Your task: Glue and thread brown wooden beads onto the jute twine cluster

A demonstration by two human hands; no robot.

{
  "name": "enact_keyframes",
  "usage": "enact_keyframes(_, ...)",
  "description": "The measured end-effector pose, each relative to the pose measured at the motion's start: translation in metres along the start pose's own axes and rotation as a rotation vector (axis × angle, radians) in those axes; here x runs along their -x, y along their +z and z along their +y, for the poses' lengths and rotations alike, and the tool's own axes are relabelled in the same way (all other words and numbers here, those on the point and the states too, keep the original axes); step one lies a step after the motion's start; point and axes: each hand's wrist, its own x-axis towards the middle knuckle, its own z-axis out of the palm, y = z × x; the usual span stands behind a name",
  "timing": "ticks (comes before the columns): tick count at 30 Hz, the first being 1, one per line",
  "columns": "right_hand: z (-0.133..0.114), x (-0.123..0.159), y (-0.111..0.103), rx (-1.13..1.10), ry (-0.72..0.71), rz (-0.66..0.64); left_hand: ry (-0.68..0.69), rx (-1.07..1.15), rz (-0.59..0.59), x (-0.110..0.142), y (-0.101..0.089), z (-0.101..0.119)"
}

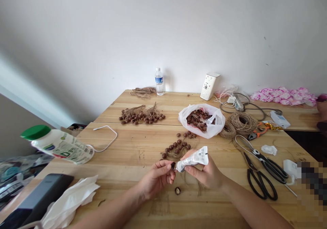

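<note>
My left hand (157, 177) pinches a small dark brown nutshell piece (173, 165) between thumb and fingertips. A white squeeze tube (192, 159) lies in the grip of my right hand (208, 175), tilted with its narrow end at the shell piece. Whether the two touch, I cannot tell. Below my hands, a hollow half shell (177, 190) rests on the table. Just beyond them are several round brown nuts (176, 148) with twine among them. Farther back, a white plastic bag (217, 128) holds more nuts and shell pieces.
Nuts with twine (143, 115) lie at the back left, near a water bottle (159, 84). On the right are twine coils (241, 120), pliers (259, 132) and black-handled scissors (262, 184). A green-capped jar (68, 145) and tissue (68, 201) are on the left.
</note>
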Motion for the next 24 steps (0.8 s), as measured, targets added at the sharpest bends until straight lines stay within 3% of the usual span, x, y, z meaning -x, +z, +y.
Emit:
enact_keyframes(13,0.012,0.001,0.004,-0.004,-0.026,-0.019,-0.020,-0.029,-0.015,0.000,-0.002,-0.003)
enact_keyframes(24,0.013,0.003,0.008,-0.161,0.102,0.044,-0.025,-0.042,-0.013,0.000,-0.004,-0.005)
